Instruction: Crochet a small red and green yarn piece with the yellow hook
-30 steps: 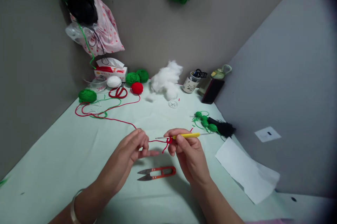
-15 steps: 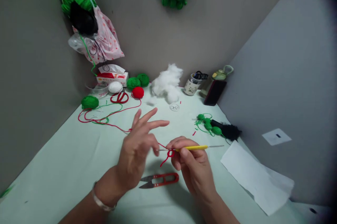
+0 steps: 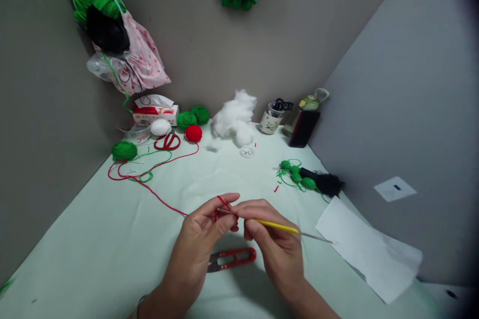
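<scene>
Over the pale table (image 3: 93, 244), well in from its back edge, the right hand (image 3: 279, 244) pinches a yellow-handled hook (image 3: 279, 226); the left pinches red yarn (image 3: 160, 200), a strand across its forefinger. The step looks like hooking a loop, though fingers hide much; the next move calls for even tension.

Open surface (image 3: 224, 174) is stretching forward from the left hand (image 3: 196, 241) and right hand (image 3: 280, 249) to white stuffing (image 3: 234, 120), blocking the middle. Red yarn (image 3: 163, 201) is crossing at left, snips (image 3: 249, 255) are lying below, between the 2 hands, and the hook (image 3: 277, 226) is jutting rightward toward paper (image 3: 368, 251).
</scene>
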Action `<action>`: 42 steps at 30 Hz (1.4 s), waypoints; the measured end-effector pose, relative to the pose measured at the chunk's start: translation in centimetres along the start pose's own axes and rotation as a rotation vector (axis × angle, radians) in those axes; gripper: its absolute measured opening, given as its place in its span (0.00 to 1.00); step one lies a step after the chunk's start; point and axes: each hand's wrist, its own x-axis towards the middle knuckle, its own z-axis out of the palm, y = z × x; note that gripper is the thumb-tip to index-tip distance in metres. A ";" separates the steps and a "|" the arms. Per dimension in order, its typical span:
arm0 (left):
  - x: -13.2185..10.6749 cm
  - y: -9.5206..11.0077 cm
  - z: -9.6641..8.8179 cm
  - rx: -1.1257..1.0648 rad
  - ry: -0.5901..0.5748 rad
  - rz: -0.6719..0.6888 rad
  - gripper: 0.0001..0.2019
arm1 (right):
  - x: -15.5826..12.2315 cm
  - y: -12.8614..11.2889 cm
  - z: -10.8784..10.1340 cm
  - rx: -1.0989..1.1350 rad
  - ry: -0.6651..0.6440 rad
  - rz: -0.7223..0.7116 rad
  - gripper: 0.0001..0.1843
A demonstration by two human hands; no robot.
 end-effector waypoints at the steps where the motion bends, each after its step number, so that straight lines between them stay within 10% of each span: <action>1: 0.1 0.1 0.0 -0.003 0.009 0.005 0.18 | 0.0 0.0 0.0 0.006 -0.005 0.003 0.11; 7: 0.2 0.5 0.4 0.052 0.059 0.054 0.25 | -0.3 0.4 -0.4 -0.166 -0.017 -0.041 0.13; 13: -0.7 -0.3 1.2 -0.102 0.064 -0.006 0.34 | -1.6 0.5 -1.0 -0.763 -0.122 -0.468 0.26; 22: -0.5 0.5 0.2 -0.274 -0.023 -0.059 0.16 | 0.3 0.5 -1.2 0.132 0.048 0.080 0.11; 42: -0.3 -0.1 0.9 -0.202 0.046 -0.035 0.19 | -0.4 0.6 -0.6 0.056 -0.003 0.094 0.09</action>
